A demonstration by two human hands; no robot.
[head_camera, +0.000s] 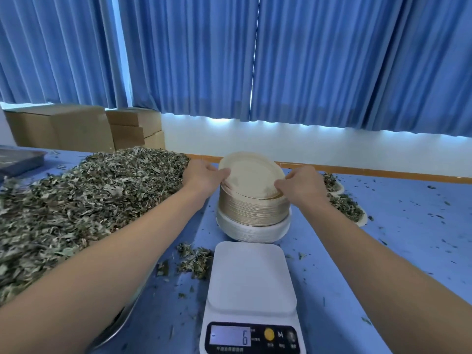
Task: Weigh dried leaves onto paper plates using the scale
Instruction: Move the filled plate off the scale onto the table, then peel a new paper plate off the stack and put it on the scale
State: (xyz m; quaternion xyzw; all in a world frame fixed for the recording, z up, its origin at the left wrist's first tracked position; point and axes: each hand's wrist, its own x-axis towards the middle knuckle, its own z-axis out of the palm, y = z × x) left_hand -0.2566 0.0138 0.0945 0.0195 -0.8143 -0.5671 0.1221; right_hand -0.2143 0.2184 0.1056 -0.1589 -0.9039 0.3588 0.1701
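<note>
Grey-green dried leaves lie heaped left of the scale, with a small clump just beside its left edge. Scale display reads 6. Directly behind the scale stands the plate stack, tan on white. The left hand pinches the left rim of the tilted top plate; the right hand pinches its right rim. Filled plates sit behind-right of the scale.

scale display reads 6; button marked m.
</note>
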